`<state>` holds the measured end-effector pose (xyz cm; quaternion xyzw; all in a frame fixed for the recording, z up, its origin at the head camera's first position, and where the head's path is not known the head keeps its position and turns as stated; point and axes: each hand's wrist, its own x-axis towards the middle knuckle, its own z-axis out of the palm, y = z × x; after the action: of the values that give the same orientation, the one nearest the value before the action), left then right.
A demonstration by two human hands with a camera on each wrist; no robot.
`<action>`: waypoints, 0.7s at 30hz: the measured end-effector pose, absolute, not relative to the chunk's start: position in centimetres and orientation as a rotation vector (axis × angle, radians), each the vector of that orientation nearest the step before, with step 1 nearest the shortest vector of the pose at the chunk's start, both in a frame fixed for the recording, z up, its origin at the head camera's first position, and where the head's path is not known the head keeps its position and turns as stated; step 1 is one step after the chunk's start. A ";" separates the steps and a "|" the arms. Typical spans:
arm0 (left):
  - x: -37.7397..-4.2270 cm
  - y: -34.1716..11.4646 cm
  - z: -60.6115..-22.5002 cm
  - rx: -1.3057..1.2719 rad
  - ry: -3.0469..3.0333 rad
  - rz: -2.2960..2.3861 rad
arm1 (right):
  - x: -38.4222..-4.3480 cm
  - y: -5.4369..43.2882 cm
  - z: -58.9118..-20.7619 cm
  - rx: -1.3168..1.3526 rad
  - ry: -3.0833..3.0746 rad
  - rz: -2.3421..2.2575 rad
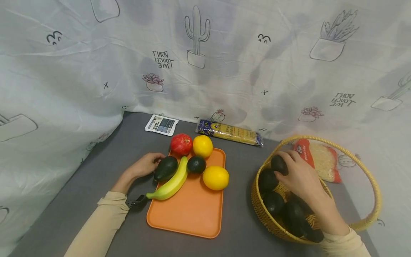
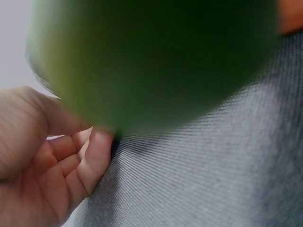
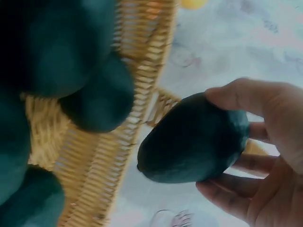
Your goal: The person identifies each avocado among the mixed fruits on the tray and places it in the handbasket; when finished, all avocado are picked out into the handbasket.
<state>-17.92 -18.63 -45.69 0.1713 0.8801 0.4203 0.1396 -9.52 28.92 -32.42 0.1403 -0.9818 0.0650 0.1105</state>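
Note:
My right hand [image 1: 298,175] pinches a dark green avocado [image 3: 194,139] between thumb and fingers, over the left rim of a wicker basket [image 1: 260,207]. Several more avocados [image 1: 274,203] lie inside that basket. At the left, my left hand [image 1: 148,165] is beside another avocado [image 1: 166,168] at the edge of an orange tray [image 1: 189,217]; its fingers are loosely curled. In the left wrist view a blurred green shape [image 2: 156,61] hides part of the thumb. A banana [image 1: 171,184], a smaller dark avocado [image 1: 196,164] and a lemon [image 1: 216,177] lie on the tray.
A pomegranate [image 1: 181,144] and a second yellow fruit [image 1: 202,146] sit at the tray's far end. Behind are a white packet [image 1: 161,125] and a noodle pack [image 1: 229,132]. A red-edged bag [image 1: 321,160] lies behind the basket, whose tall handle [image 1: 374,192] leans right.

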 end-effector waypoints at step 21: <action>-17.7 -18.6 -45.8 0.473 2.536 1.224 | -13.0 31.8 -35.6 0.199 -3.235 0.129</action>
<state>-17.70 -18.57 -45.79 0.1639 0.8791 0.4242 0.1426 -13.00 31.83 -35.59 0.0614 -0.9960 0.0398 -0.0513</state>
